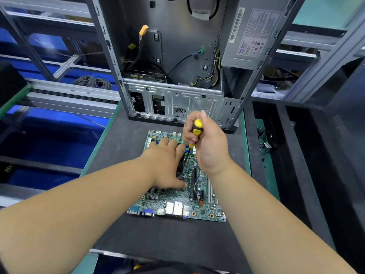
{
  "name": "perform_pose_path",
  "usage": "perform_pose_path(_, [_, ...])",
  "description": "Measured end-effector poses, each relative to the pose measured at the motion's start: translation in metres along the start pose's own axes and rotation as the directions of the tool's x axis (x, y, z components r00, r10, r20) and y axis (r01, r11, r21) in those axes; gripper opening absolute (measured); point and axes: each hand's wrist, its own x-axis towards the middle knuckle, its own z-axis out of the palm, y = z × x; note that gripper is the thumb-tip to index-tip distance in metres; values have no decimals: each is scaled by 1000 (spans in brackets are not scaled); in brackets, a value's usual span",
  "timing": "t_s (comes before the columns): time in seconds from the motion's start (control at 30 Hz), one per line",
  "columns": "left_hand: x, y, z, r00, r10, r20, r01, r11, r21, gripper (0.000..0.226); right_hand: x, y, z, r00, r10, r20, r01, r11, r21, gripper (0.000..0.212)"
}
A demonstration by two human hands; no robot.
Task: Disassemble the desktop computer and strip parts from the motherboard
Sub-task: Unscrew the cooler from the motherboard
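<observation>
On the dark mat [122,147] of the workbench, directly in front of the person and between the two forearms, lies one motherboard [177,204], flat, its port edge toward the person and its far edge toward one emptied computer case [173,56] standing just beyond it. The case is open, with one grey power supply [250,38] still mounted at upper right and loose cables hanging inside. The left hand [167,165] lies on the middle of the board with fingers spread and fairly straight, pressing on what appears to be a dark cooler or fan beneath it; that part is mostly hidden by the hand. The right hand [209,143] is curled round one yellow-and-black screwdriver [196,129], held nearly upright, handle up, shaft running down and slightly leftward toward the board. The tip meets the board just beside the left hand's fingertips; whether it sits in a screw head cannot be told. Judgement: the step in hand is loosening a fastener of the covered part, and the working point lies between the hands, close under the right one. The board's long axis runs away from the person. Count: one board, one case, one screwdriver, two hands. A coil of grey wire [92,82] rests on the rack to the left.
</observation>
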Motion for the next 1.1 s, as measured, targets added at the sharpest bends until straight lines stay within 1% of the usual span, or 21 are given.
perform_pose_path(0.07, [0,0,-1,1000,-1,-2,1,1000,-11,106,2,-2,-1,1000,8,2,-8,999,39,38])
perform_pose_path(0.17, [-1,-1,-3,1000,2,0,-2,999,-35,104,0,-2,-1,999,-9,-33,7,999,-51,24])
perform_pose_path(0.23, [-2,-1,-3,1000,9,-12,-10,999,-43,103,-3,-3,-1,997,-3,-80,-6,994,-111,23])
perform_pose_path(0.33, [-2,-1,-3,1000,16,-22,-17,999,-39,105,-6,-6,0,984,-8,-176,-18,990,-142,23])
perform_pose_path(0.43, [-2,-1,-5,1000,10,-9,-11,1000,-28,109,-6,-4,3,956,-64,-287,20,988,-153,26])
perform_pose_path(0.5, [-1,0,-5,1000,11,-4,-12,1000,-22,108,-6,0,5,946,-93,-309,48,988,-149,27])
perform_pose_path(0.57, [-1,0,-4,1000,14,-10,-15,1000,-25,105,-5,4,8,952,-110,-285,76,989,-126,34])
perform_pose_path(0.63, [-1,-1,-4,1000,15,-13,-15,1000,-27,105,0,6,10,968,-105,-226,90,993,-76,43])
perform_pose_path(0.73, [-1,-1,-3,1000,13,-21,-14,999,-38,105,12,2,10,996,-50,-69,51,999,18,50])
perform_pose_path(0.8, [-1,-1,-2,1000,11,-29,-12,999,-49,103,19,-2,7,1000,-8,30,7,999,32,45])
perform_pose_path(0.87, [-1,-1,-1,999,9,-37,-11,999,-53,102,19,-3,5,997,4,78,-4,1000,-2,27])
perform_pose_path(0.93, [-1,-1,0,999,9,-43,-11,999,-50,103,14,-3,2,998,16,55,-15,1000,-17,17])
perform_pose_path(1.1, [0,-2,1,999,18,-47,-20,999,-40,104,2,-6,-5,992,39,-118,-53,991,-121,21])
